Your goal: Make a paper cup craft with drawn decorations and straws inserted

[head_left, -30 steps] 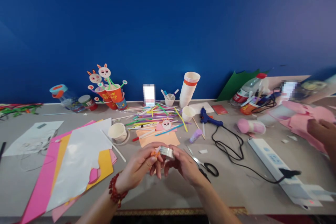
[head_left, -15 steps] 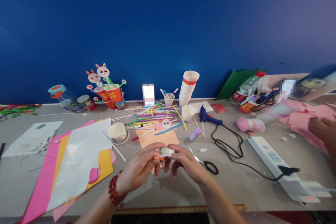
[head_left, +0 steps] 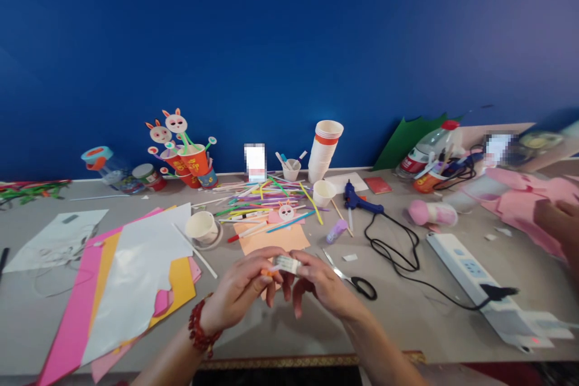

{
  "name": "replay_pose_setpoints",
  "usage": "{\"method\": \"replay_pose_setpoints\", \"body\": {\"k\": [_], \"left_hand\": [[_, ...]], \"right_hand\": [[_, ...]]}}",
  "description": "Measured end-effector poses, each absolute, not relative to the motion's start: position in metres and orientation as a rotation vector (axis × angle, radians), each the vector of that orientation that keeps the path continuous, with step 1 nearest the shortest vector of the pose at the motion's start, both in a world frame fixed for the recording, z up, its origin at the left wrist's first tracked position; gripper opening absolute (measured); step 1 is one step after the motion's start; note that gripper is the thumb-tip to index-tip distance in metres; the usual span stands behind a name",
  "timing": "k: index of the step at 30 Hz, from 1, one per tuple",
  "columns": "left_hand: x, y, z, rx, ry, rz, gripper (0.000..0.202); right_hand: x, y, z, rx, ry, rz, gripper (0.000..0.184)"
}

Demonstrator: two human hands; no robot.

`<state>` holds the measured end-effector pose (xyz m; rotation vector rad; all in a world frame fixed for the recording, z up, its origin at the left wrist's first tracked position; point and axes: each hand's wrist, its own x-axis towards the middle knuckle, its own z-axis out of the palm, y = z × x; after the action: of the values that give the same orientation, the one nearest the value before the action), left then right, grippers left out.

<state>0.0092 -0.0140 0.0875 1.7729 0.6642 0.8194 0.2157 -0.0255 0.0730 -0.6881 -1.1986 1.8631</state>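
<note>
Both my hands meet over the near middle of the grey table [head_left: 407, 319]. My right hand [head_left: 323, 286] pinches a small roll of clear tape [head_left: 286, 263] at its top. My left hand [head_left: 242, 292], with a red bead bracelet on the wrist, is closed against the roll and also grips a small orange piece [head_left: 266, 272]. Just behind the hands lies a peach paper sheet [head_left: 271, 238]. Scissors [head_left: 355, 281] lie right of my right hand.
Pink, yellow and white sheets [head_left: 136, 277] lie at left, with a paper cup [head_left: 202, 228]. Coloured straws [head_left: 266, 202], a cup stack [head_left: 325, 151], a blue glue gun [head_left: 359, 202] with black cord, a power strip [head_left: 470, 271]. Another person's hand [head_left: 558, 223] rests on pink paper at right.
My hands have turned the tape roll a little and shifted slightly; the roll now lies flatter between the fingers. The rest of the table is unchanged.
</note>
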Motion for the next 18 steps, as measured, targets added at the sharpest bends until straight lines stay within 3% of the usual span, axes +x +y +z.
{"method": "replay_pose_setpoints", "body": {"k": [18], "left_hand": [[0.0138,-0.0175,0.0858,1.762,0.587,0.867,0.023]], "right_hand": [[0.2100,-0.0318,0.0611,-0.668,-1.076,1.852,0.024]]}}
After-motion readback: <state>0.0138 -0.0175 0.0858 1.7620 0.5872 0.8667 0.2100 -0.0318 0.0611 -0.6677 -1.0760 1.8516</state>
